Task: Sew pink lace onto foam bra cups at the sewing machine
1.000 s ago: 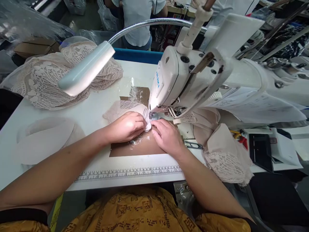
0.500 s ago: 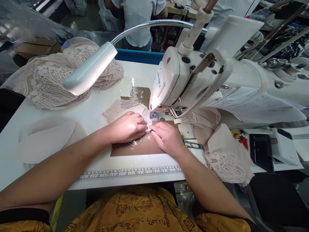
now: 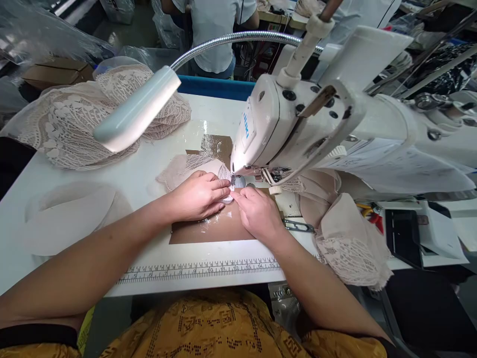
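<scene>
A pale pink piece of lace fabric (image 3: 179,169) lies on the sewing machine bed, its white lace edge running under the presser foot (image 3: 233,180). My left hand (image 3: 199,196) is closed on this piece just left of the needle area, its fingers over the lace and the thumb lower down. From the right, my right hand (image 3: 259,211) pinches the near edge of the same lace, index finger stretched toward the presser foot and the other fingers curled. The fingertips of both hands are almost touching. Part of the lace is hidden beneath my left hand.
The white sewing machine head (image 3: 276,124) and a bendy-neck lamp (image 3: 137,109) overhang the table. Lace pieces (image 3: 74,124) are heaped at far left, with sheer cups (image 3: 70,214) nearer. More lace cups (image 3: 346,243) and thread snips (image 3: 298,225) lie right. A person (image 3: 214,35) sits beyond.
My left fingers have shifted slightly up and flattened over the lace, nearer the presser foot. My right fingers have curled more, leaving the index finger forward. The lace has moved slightly toward the foot.
</scene>
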A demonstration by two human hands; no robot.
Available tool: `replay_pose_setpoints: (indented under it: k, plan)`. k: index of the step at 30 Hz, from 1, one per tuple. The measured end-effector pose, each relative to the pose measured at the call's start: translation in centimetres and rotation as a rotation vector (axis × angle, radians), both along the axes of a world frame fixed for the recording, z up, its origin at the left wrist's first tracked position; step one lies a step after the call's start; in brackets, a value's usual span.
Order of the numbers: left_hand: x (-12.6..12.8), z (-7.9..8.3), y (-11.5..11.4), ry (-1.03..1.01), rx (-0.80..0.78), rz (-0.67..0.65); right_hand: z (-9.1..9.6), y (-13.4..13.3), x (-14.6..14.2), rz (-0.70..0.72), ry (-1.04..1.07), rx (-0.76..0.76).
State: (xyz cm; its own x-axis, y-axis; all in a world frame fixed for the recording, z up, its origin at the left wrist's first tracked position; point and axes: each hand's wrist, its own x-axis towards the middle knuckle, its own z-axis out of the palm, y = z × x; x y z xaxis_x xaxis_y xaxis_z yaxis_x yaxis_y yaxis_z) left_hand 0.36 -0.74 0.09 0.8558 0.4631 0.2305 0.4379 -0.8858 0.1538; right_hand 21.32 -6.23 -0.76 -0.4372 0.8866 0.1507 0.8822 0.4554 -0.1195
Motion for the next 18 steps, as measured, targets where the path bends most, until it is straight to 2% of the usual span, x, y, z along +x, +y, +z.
replay_pose_setpoints:
  k: [9,14,18]
  plan:
    - [-0.25,0.44,-0.04,0.06,0.096,-0.041,-0.02,0.41,0.17,-0.101,0.008,0.016]
    - [-0.45,0.44,-0.04,0.033,0.07,-0.053,0.29,0.13,0.34,-0.005,-0.001,0.009]
    - [-0.38,0.14,0.06,0.008,0.038,-0.053,0.3,-0.04,0.31,-0.001,-0.02,0.012]
